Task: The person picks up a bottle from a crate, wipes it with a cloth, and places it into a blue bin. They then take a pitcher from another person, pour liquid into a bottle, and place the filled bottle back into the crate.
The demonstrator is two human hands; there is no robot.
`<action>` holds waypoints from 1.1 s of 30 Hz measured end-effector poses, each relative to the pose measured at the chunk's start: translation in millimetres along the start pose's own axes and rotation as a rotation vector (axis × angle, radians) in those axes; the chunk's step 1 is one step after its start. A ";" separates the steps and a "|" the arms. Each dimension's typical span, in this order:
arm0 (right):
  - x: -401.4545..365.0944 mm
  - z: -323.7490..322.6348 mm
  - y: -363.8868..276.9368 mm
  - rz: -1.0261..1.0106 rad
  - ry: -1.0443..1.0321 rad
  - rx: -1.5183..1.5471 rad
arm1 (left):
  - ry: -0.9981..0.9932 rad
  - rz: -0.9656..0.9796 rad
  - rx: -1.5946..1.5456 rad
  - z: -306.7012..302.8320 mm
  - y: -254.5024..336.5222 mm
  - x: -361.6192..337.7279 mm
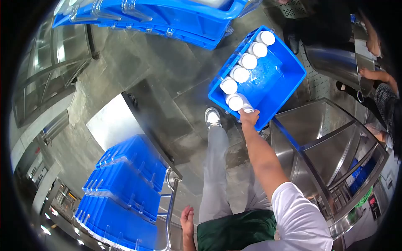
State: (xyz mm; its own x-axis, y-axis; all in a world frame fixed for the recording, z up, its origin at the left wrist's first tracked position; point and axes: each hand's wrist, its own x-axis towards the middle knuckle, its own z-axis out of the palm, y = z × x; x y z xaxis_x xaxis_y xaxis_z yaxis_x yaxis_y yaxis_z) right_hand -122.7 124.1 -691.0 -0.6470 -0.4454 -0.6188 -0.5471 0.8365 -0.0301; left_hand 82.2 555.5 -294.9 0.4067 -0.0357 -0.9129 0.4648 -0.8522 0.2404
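A blue crate (280, 90) stands on the floor ahead of me. Along its left side runs a row of several white bottles (240, 74) with white caps. My right hand (250, 117) reaches into the crate's near corner, its fingers closed on a white bottle (247, 107) beside the nearest one of the row. That bottle is partly hidden by the hand. Low in the view, my left hand (188, 217) hangs beside my leg, away from the crate, with its fingers loosely apart and nothing in them.
Stacked blue crates (121, 188) sit on a cart (113, 121) with a metal handle (169, 213) at the left. More blue crates (180, 25) stand at the top. A steel frame table (310, 146) is at the right, with co-workers' arms (379, 75) beyond it.
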 end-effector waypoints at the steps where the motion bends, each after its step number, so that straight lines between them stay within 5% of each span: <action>1: 3.1 0.5 -0.9 -0.004 -0.042 -0.108 | 0.010 0.037 0.023 4.2 2.0 -1.6; 7: 5.2 -15.1 -3.9 0.065 -0.195 -0.113 | 0.074 0.097 0.088 32.2 12.8 -12.7; 9: -1.5 -27.5 4.4 -0.141 -0.294 -0.046 | 0.089 0.123 0.093 42.0 18.3 -23.2; 11: -23.3 -55.4 22.0 -0.080 -0.298 0.167 | 0.166 0.317 0.457 58.1 43.1 -33.8; 12: -38.2 -72.2 39.6 -0.108 -0.350 0.456 | 0.200 0.505 0.802 70.4 66.9 -42.6; 13: -56.6 -93.8 57.5 -0.137 -0.398 0.746 | 0.195 0.515 0.791 83.8 93.6 -48.6; 15: -104.5 -171.2 81.2 0.260 -0.600 0.876 | 0.048 0.897 1.107 113.4 140.7 -66.9; 16: -127.0 -202.1 104.7 0.234 -0.685 0.942 | 0.040 0.975 1.079 130.3 147.3 -74.5; 18: -179.9 -280.9 142.9 -0.031 -0.813 0.838 | 0.035 1.092 1.033 173.1 161.8 -86.4; 20: -255.4 -393.4 143.6 -0.310 -0.744 0.690 | -0.363 1.201 0.917 210.6 179.0 -117.3; 22: -301.3 -494.5 166.2 -0.450 -0.824 0.674 | -0.414 1.251 0.943 250.6 205.4 -162.4; 25: -337.5 -637.8 201.1 -0.574 -0.660 0.740 | -0.472 1.354 0.866 307.0 233.2 -242.8; 27: -331.1 -708.0 247.9 -0.886 -0.155 0.568 | -0.498 1.436 0.507 342.8 246.7 -290.8; 31: -264.1 -776.9 366.7 -0.475 0.718 0.526 | -0.666 1.655 0.562 404.9 255.3 -358.1; 33: -230.4 -786.9 446.2 -0.225 0.764 0.514 | -0.737 1.738 0.605 432.9 248.5 -380.8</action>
State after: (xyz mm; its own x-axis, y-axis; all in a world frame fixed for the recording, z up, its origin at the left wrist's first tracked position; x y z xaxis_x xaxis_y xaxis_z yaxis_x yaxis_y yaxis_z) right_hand -635.6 348.9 55.8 -0.8267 -0.5496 0.1200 -0.5188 0.6624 -0.5405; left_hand -297.6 131.2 -30.4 -0.3730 -0.9130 0.1652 -0.3482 0.3027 0.8872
